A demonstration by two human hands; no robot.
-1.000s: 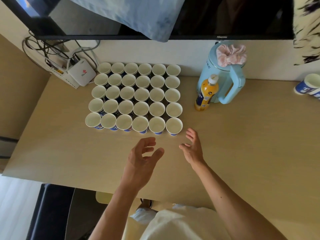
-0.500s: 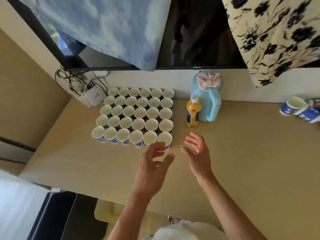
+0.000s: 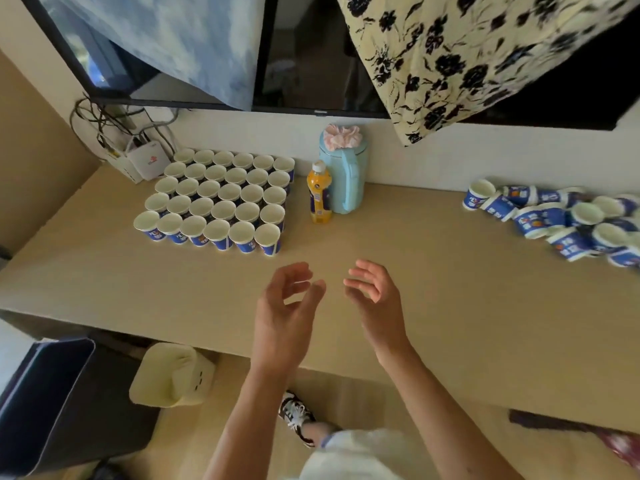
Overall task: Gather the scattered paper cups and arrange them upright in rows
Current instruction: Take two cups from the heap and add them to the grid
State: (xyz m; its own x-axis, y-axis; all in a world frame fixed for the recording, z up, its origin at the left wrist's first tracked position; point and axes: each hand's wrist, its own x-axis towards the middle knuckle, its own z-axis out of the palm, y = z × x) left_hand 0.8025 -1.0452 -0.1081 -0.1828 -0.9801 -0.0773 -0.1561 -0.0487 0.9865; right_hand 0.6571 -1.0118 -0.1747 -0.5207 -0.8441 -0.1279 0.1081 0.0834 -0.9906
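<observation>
Dozens of blue, white-lined paper cups (image 3: pixel 221 202) stand in tight upright rows back left on the desk (image 3: pixel 450 306); a tumbled heap (image 3: pixel 561 220) lies far right. The left hand (image 3: pixel 284 313) and right hand (image 3: pixel 374 299) hover empty, fingers loosely curled.

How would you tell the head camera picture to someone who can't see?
An empty left hand and right hand hover over a table, between neat rows of upright paper cups at the back left and a jumbled pile of cups at the far right. A blue kettle and orange bottle stand beside the rows.
</observation>
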